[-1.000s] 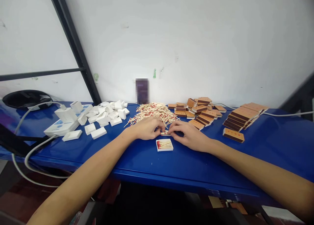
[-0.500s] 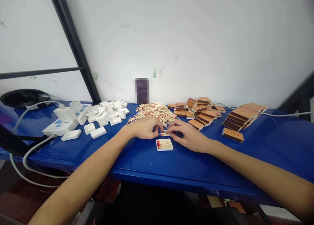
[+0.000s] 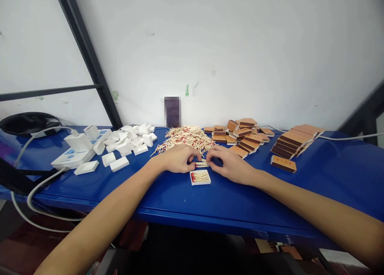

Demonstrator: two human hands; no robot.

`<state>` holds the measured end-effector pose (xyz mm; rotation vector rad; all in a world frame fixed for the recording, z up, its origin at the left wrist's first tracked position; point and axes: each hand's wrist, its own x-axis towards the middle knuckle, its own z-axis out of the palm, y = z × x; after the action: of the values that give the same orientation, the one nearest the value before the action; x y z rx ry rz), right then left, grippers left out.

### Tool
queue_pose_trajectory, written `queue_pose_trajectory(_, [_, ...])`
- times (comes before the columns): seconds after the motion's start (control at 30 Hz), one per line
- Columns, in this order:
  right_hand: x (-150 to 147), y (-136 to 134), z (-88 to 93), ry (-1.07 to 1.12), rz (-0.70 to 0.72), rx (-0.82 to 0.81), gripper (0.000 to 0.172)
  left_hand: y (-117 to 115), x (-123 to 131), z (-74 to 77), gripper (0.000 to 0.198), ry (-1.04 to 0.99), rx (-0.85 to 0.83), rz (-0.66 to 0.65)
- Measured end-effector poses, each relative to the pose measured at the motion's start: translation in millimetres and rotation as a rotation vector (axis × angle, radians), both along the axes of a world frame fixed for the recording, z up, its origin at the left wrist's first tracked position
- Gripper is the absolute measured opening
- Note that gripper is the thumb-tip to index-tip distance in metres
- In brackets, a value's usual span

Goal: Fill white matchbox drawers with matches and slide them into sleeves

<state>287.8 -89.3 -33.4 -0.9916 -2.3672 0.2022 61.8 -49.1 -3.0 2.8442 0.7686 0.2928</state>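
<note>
Between my two hands, just above the blue tabletop, lies a small bundle of matches (image 3: 202,164). My left hand (image 3: 181,158) grips its red-headed end with thumb and curled fingers. From the other side, my right hand (image 3: 225,163) pinches the plain ends. Right in front of the bundle sits a white matchbox tray (image 3: 201,182), partly filled with matches, red heads to the left. A large heap of loose matches (image 3: 189,137) spreads behind my hands, with its near edge hidden by them.
Several white trays (image 3: 127,141) are piled at the left beside a power strip (image 3: 73,157) with cables. Brown matchboxes (image 3: 244,133) lie heaped at the right, near a leaning stack (image 3: 295,141) and a single matchbox (image 3: 283,163). A blurred dark upright object (image 3: 172,112) stands against the wall.
My fingers have shifted slightly around the matches, and more of the bundle shows between them. The view has moved a little; the tray and heaps stay in place.
</note>
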Motion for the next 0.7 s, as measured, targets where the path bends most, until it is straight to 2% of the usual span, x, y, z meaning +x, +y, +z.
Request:
queue_pose_trajectory(0.23, [0.8,0.5,0.6,-0.006,-0.017,0.017,0.011,-1.3,1.9,-0.1,0.031,-0.010,0.003,-0.008])
queue_pose_trajectory(0.53, [6.5,5.4,-2.9,-0.016,0.013,0.013,0.036,0.3,1.3,-0.7,0.041,-0.030,0.019,-0.093])
queue_pose_trajectory(0.7, [6.8,6.0,-2.7,-0.009,0.043,-0.004,0.042,0.1,2.3,1.0,0.038,-0.028,0.039,-0.122])
